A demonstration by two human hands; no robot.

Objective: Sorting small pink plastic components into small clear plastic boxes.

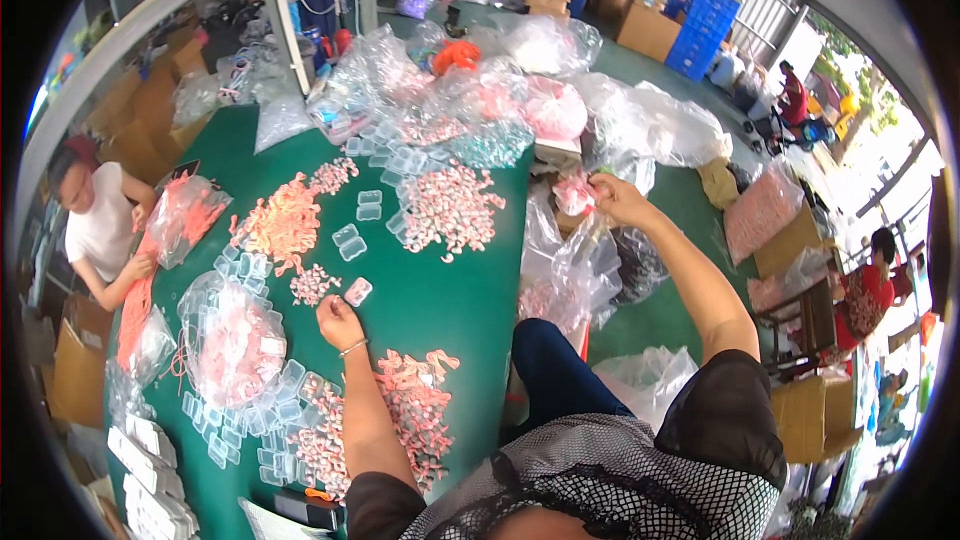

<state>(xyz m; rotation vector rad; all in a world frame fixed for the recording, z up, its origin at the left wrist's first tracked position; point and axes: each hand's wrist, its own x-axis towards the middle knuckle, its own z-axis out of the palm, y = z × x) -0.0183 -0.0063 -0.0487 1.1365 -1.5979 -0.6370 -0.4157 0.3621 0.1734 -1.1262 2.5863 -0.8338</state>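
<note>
On the green table, my left hand [341,326] is closed with curled fingertips; what it holds, if anything, is hidden. Just beyond it lie a small heap of pink-and-white pieces [313,284] and a small clear case [358,291] with pinkish contents. My right hand [620,199] reaches past the table's right edge and pinches a small clear bag [575,194] with pink and white contents. Two empty clear cases, one lidded case [349,242] and another case [369,205], lie farther up the table, between orange cords [281,223] and a larger pink-and-white heap [453,208].
Clear cases surround a bag of pink pieces [236,345] at left. More pink pieces [413,410] lie beside my left forearm. Large plastic bags [560,275] stand at the table's right side. Across the table, a person in white [103,215] handles orange cords.
</note>
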